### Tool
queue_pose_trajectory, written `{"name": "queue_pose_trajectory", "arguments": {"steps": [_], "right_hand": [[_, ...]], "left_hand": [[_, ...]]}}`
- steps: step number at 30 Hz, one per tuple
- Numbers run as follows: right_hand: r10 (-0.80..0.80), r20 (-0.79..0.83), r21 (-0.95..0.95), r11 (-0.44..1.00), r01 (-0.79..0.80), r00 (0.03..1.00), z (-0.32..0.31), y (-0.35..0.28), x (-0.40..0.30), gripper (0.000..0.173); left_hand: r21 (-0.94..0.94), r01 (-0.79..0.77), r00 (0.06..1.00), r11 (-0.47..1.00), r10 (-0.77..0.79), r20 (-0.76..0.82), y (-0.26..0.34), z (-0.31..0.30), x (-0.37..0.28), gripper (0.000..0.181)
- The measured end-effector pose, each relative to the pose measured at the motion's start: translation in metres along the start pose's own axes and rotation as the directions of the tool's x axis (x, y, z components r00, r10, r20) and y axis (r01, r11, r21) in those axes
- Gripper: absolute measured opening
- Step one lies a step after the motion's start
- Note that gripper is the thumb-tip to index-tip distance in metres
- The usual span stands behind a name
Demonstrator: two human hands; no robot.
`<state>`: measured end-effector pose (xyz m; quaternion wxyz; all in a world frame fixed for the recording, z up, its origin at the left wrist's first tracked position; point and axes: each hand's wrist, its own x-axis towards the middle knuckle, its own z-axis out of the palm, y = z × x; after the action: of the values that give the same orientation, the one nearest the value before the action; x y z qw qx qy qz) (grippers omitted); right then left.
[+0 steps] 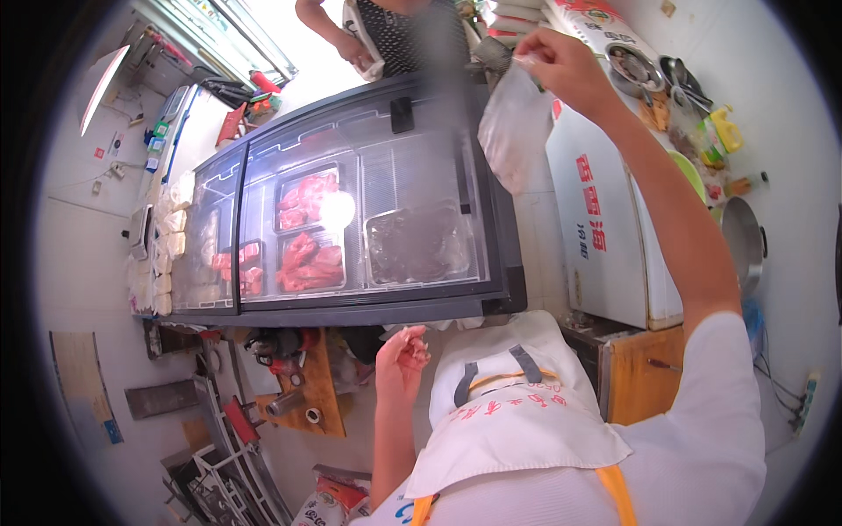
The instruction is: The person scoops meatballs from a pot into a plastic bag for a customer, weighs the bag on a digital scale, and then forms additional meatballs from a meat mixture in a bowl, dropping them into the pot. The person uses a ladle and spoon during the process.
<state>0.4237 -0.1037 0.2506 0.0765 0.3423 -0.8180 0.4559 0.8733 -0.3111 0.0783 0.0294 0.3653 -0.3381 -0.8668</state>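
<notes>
My right hand (559,72) is raised past the far right corner of a glass-topped display case (421,172). Its fingertips pinch the top of a thin translucent plastic bag (510,135), which hangs down beside the case; any contents are hard to make out. My left hand (402,358) is low, just in front of the case's near edge, with loosely curled fingers and pale bits on the fingertips. Under the glass lie trays of raw red meat (310,263) and a tray of something dark (418,246), blurred by glare and smudging.
Across the case stands a person (421,39) with a white bag on one arm. A white chest freezer (602,217) stands at right, with a metal bowl (635,66) and a large pan (742,237) beyond it. White wrapped packs (164,246) line the case's left end.
</notes>
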Motion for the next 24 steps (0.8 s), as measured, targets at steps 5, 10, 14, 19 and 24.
{"name": "queue_pose_trajectory", "arguments": {"steps": [5, 10, 14, 19, 24], "right_hand": [[-0.095, 0.014, -0.005, 0.995, 0.095, 0.995, 0.076, 0.085, 0.094, 0.015], [-0.136, -0.016, -0.015, 0.991, 0.136, 0.991, 0.136, 0.134, 0.140, 0.014], [-0.026, 0.061, -0.002, 1.000, 0.026, 0.998, 0.176, 0.177, 0.141, 0.016], [-0.078, 0.000, -0.098, 0.992, 0.077, 0.997, 0.183, 0.200, 0.132, 0.016], [-0.084, -0.036, -0.189, 0.979, 0.076, 0.996, 0.175, 0.144, 0.101, 0.020]], "left_hand": [[-0.077, -0.139, 0.974, 0.987, 0.123, -0.188, -0.001, 0.000, -0.016, 0.031], [-0.168, -0.233, 0.933, 0.958, 0.172, -0.315, -0.014, 0.016, -0.032, 0.030], [-0.162, -0.229, 0.926, 0.960, 0.163, -0.341, -0.012, 0.037, -0.026, 0.030], [-0.097, -0.184, 0.934, 0.978, 0.144, -0.326, -0.003, 0.067, -0.005, 0.030], [-0.090, -0.108, 0.985, 0.990, 0.095, -0.147, 0.009, 0.065, -0.004, 0.033]]}}
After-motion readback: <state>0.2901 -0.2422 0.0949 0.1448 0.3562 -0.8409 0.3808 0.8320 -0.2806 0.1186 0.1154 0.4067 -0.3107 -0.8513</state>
